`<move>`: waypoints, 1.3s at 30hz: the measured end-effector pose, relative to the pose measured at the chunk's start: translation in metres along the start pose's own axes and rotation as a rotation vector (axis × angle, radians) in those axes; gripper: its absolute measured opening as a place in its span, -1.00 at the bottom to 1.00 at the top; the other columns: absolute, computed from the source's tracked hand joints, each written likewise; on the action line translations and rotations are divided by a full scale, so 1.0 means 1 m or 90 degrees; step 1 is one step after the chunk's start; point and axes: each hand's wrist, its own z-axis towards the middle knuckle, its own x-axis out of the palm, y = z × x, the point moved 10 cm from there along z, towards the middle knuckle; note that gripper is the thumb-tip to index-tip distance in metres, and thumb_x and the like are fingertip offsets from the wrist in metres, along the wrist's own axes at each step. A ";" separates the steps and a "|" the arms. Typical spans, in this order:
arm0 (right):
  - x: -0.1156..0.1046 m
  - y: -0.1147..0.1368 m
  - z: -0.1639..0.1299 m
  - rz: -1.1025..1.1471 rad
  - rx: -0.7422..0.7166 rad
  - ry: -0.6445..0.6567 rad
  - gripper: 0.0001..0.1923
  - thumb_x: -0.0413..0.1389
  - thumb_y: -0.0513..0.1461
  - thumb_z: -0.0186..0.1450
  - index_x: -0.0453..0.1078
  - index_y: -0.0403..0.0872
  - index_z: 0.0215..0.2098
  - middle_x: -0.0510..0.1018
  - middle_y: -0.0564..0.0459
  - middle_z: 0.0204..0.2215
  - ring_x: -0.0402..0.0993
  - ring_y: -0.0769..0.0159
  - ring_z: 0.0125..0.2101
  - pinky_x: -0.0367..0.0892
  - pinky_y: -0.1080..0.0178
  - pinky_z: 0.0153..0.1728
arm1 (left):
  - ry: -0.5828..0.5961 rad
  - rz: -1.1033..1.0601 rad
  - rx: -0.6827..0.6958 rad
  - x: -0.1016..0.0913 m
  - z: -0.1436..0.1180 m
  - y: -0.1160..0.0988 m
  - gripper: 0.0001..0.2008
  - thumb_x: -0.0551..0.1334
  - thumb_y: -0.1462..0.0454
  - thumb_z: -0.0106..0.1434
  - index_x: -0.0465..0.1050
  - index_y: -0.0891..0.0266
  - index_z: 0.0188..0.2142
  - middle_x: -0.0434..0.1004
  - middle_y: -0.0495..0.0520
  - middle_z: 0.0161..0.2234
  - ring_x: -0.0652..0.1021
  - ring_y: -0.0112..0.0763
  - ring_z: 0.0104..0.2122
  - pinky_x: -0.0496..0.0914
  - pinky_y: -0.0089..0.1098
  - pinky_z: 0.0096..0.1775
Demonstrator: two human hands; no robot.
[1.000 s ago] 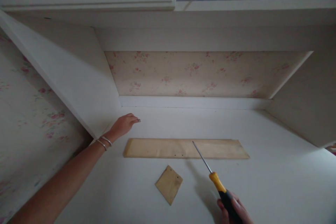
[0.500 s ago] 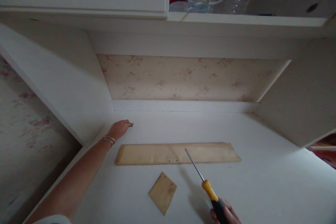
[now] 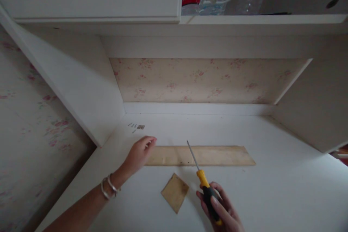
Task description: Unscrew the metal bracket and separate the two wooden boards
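Left hand (image 3: 140, 154) nearer (over plank (image 3: 206, 156))

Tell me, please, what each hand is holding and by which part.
The right hand holds a screwdriver by its black-and-yellow handle. The left hand hovers at the long wooden strip; whether it holds anything cannot be told.

A screwdriver (image 3: 202, 174) with a yellow-and-black handle and a thin bright metal shaft is held in the right hand (image 3: 223, 212); its tip points up and left, over a long pale wooden strip (image 3: 206, 156). The strip lies flat across the white table, its left end under the left hand (image 3: 140, 154). A small square wooden piece (image 3: 174, 192) lies flat just in front of it.
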 end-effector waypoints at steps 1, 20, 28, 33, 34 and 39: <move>0.021 0.000 0.002 -0.031 -0.021 0.052 -0.53 0.37 -0.10 0.01 0.38 0.01 -0.15 0.53 0.03 -0.16 0.50 0.14 -0.15 0.39 0.20 -0.12 | 0.045 -0.062 -0.021 0.014 -0.019 -0.015 -0.68 0.05 0.08 0.34 0.45 0.23 -0.16 0.52 0.13 -0.19 0.50 -0.31 -0.21 0.40 -0.34 -0.15; 0.145 0.027 0.054 -0.956 -0.477 0.431 -0.61 0.05 -0.09 0.30 0.38 -0.05 0.04 0.46 -0.11 -0.01 0.35 0.11 0.01 0.25 0.06 0.05 | -0.159 0.066 -0.161 -0.049 -0.070 0.060 -0.68 -0.01 0.13 0.34 0.28 0.25 -0.03 0.40 0.11 -0.28 0.50 -0.29 -0.33 0.43 -0.35 -0.34; 0.080 0.036 0.109 -1.273 -0.579 0.432 -0.31 0.00 0.13 0.27 0.11 -0.02 0.25 0.20 -0.20 0.21 0.06 -0.01 0.19 -0.06 -0.15 0.15 | -0.090 0.576 -0.166 -0.095 -0.063 0.142 -0.67 -0.09 0.39 0.33 0.22 0.46 0.04 0.35 0.29 -0.16 0.47 -0.18 -0.20 0.36 -0.25 -0.14; 0.089 0.033 0.107 -1.303 -0.666 0.458 -0.31 -0.06 0.17 0.28 0.15 -0.05 0.23 0.32 -0.23 0.11 0.23 -0.02 0.06 0.09 -0.10 0.06 | -0.072 0.687 -0.176 -0.096 -0.056 0.139 -0.68 -0.08 0.41 0.31 0.32 0.42 -0.03 0.40 0.29 -0.20 0.46 -0.15 -0.20 0.35 -0.28 -0.19; 0.091 0.032 0.107 -1.306 -0.686 0.466 -0.32 -0.07 0.16 0.29 0.18 -0.06 0.21 0.34 -0.24 0.08 0.25 -0.02 0.04 0.13 -0.08 0.02 | -0.072 0.694 -0.180 -0.095 -0.055 0.138 -0.68 -0.07 0.41 0.31 0.34 0.41 -0.04 0.41 0.29 -0.21 0.46 -0.14 -0.20 0.35 -0.27 -0.20; 0.102 0.037 0.110 -1.330 -0.775 0.450 -0.39 -0.09 0.13 0.31 0.24 -0.03 0.17 0.35 -0.25 0.05 0.24 -0.05 0.02 0.12 -0.06 -0.01 | -0.115 0.721 -0.176 -0.095 -0.054 0.122 -0.66 -0.10 0.29 0.36 0.35 0.35 -0.03 0.43 0.28 -0.23 0.47 -0.10 -0.23 0.36 -0.24 -0.30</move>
